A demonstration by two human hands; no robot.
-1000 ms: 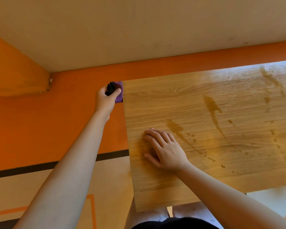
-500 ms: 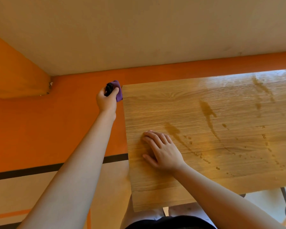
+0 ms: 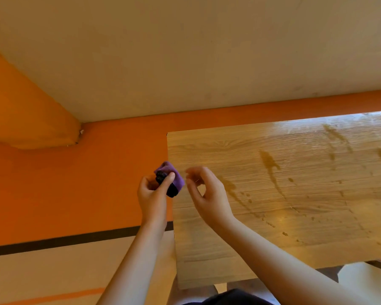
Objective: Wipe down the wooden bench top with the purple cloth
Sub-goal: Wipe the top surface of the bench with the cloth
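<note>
The purple cloth is gripped by the left hand at the counter edge, mid-frame; the right hand is held empty, loosely curled, beside it. Spill streaks are left unwiped.

A wide orange floor area lies at the left. Near it runs a thin black stripe, then a beige floor part with a faint orange line. Far behind is a plain beige surface; at far left, a rounded orange bulky shape.
</note>
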